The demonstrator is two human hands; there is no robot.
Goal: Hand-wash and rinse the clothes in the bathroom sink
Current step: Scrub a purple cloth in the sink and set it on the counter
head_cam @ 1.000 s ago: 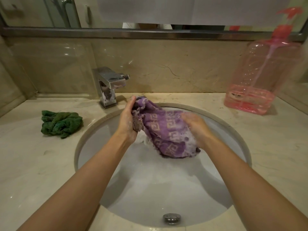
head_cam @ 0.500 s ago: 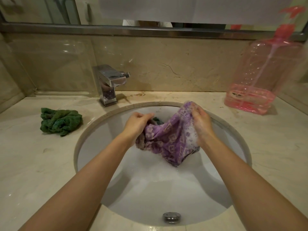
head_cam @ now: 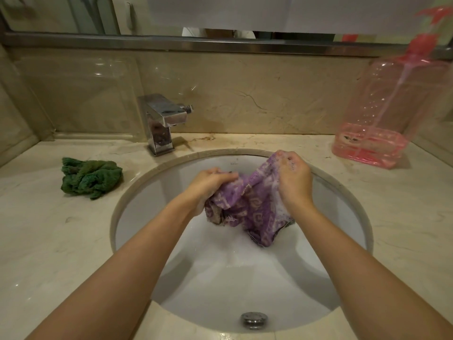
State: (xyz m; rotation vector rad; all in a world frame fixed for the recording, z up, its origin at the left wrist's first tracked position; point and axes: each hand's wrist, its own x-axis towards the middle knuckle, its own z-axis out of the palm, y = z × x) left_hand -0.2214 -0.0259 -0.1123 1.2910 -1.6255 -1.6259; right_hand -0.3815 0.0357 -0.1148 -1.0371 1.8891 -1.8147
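Observation:
A purple patterned cloth (head_cam: pixel 255 207), wet and soapy, hangs bunched over the white oval sink (head_cam: pixel 152 192). My left hand (head_cam: pixel 208 182) grips its left end low over the basin. My right hand (head_cam: pixel 294 177), covered in suds, grips the right end higher up near the sink's back rim. The cloth's lower fold dangles between my forearms. A crumpled green cloth (head_cam: pixel 90 177) lies on the counter left of the sink.
A chrome tap (head_cam: pixel 161 121) stands at the back left of the sink, with no water running. A large pink pump bottle (head_cam: pixel 389 114) stands at the back right. The marble counter (head_cam: pixel 404 229) surrounds the basin. A metal drain fitting (head_cam: pixel 253 319) sits on the near rim.
My right hand rose from low at the cloth's right side to the back rim, lifting that end. My left hand dropped from near the tap into the basin, still gripping the cloth.

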